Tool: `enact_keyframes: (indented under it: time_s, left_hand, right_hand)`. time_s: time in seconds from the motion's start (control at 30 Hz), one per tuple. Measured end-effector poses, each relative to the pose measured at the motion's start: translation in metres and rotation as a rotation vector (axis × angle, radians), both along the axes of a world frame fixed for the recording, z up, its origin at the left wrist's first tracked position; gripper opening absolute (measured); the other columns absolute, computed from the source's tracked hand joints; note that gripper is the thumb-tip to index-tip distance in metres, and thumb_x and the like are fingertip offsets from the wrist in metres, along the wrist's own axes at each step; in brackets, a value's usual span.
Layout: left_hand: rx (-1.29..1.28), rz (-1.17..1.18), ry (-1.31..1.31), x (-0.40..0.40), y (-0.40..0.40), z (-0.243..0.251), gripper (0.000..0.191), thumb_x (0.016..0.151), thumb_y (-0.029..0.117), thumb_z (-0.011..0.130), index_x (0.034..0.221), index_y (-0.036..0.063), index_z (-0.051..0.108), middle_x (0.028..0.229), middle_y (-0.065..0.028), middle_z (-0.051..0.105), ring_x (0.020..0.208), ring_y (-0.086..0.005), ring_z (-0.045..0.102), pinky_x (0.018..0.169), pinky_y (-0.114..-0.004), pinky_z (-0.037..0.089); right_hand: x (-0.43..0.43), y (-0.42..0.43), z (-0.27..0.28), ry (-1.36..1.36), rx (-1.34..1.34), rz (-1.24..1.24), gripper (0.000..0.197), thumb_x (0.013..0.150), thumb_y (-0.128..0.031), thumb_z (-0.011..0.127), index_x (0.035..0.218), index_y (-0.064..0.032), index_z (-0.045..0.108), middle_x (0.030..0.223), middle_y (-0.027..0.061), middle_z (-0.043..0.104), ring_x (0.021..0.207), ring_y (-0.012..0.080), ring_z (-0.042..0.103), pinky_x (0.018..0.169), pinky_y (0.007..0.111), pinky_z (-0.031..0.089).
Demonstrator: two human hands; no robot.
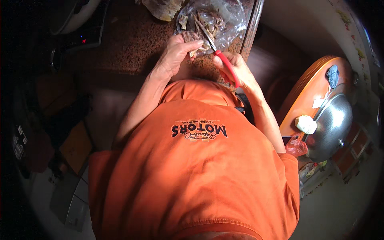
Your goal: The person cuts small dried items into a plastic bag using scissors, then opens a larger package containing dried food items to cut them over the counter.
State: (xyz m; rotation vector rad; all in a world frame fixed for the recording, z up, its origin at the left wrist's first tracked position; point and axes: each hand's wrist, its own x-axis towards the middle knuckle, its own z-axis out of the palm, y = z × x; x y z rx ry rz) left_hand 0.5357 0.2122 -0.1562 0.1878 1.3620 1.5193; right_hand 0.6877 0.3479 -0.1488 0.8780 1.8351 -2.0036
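My left hand (178, 51) pinches a brown and pale piece of dried food (190, 37) between thumb and fingers; its exact kind cannot be told. Red-handled scissors (227, 67) sit in my right hand (238, 67), their metal blades pointing away from me, just right of the held piece. Beneath the blades, a clear plastic bag (232, 25) lies spread on the speckled stone countertop (129, 51). Cut-looking brown strips (216, 22) rest on the plastic. A larger tan dried piece (164, 8) lies beyond my left hand, partly cut off by the picture's top edge.
The countertop's edge (252, 27) runs close along the right. Far left stand a pot (78, 18) and a cooker with lit indicators (87, 40). On the right are an orange wooden board or tabletop (312, 84), a dark metal wok (330, 129) and a pale round item (305, 124).
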Motion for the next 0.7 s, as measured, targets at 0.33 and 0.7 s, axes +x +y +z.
enact_keyframes:
  time_s: [0.33, 0.7]
  left_hand:
    - [-0.158, -0.030, 0.019, -0.004, -0.001, 0.009, 0.015, 0.088, 0.023, 0.061, 0.093, 0.0086, 0.057, 0.071, 0.0021, 0.057, 0.055, -0.0041, 0.050, 0.050, -0.020, 0.041]
    - [0.010, 0.125, 0.002, -0.008, -0.008, 0.001, 0.011, 0.088, 0.017, 0.060, 0.091, 0.0060, 0.058, 0.078, 0.0001, 0.060, 0.065, -0.0069, 0.054, 0.059, -0.023, 0.042]
  right_hand:
    - [-0.011, 0.022, 0.002, 0.000, 0.198, 0.012, 0.057, 0.086, -0.056, 0.051, 0.085, 0.0010, 0.057, 0.056, 0.0035, 0.048, 0.051, 0.0123, 0.048, 0.049, 0.031, 0.040]
    - [0.008, 0.017, 0.013, 0.093, 0.344, 0.384, 0.065, 0.085, -0.062, 0.044, 0.092, 0.0017, 0.054, 0.077, 0.0208, 0.057, 0.074, 0.0333, 0.056, 0.071, 0.043, 0.042]
